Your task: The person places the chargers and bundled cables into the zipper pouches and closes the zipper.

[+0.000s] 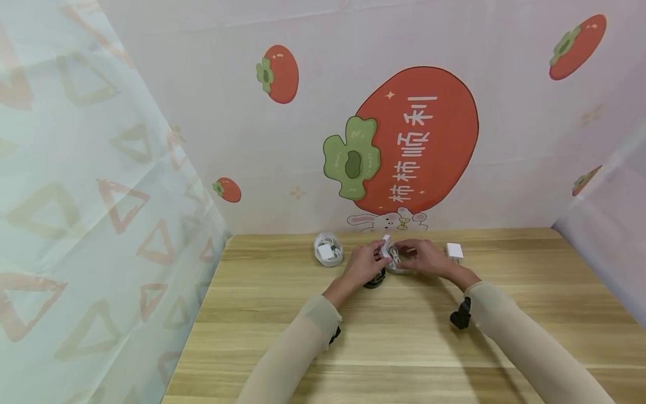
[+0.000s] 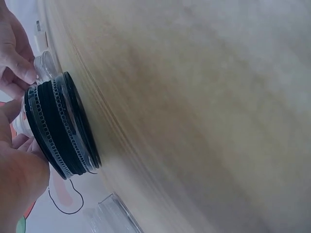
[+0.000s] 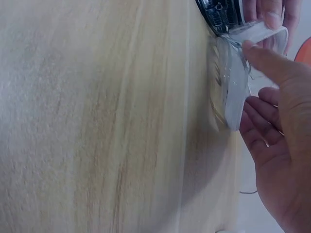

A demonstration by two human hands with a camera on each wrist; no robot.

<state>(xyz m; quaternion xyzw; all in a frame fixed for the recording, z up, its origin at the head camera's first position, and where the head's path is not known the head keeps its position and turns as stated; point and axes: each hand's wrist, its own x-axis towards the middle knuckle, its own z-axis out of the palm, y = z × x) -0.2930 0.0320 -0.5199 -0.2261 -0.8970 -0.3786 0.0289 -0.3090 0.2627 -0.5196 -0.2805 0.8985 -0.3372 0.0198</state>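
At the table's back, both hands work at a clear round case [image 3: 233, 82] with a bundled white cable [image 1: 395, 256] in it. My left hand [image 1: 360, 264] pinches a whitish, see-through flap [image 3: 257, 33] that stands up from this case and looks like its lid. On the other side, my right hand [image 1: 424, 257] holds the case, its thumb near the flap and its fingers around the outer side. Just below the left hand sits a black round zip case [image 2: 60, 126], partly hidden by that hand in the head view.
Left of the hands lies another clear round case [image 1: 337, 261] with a white charger [image 1: 326, 252] and cable. A white plug adapter [image 1: 454, 251] stands to the right. Behind the wooden table [image 1: 383, 342] hangs a printed cloth [image 1: 303, 140].
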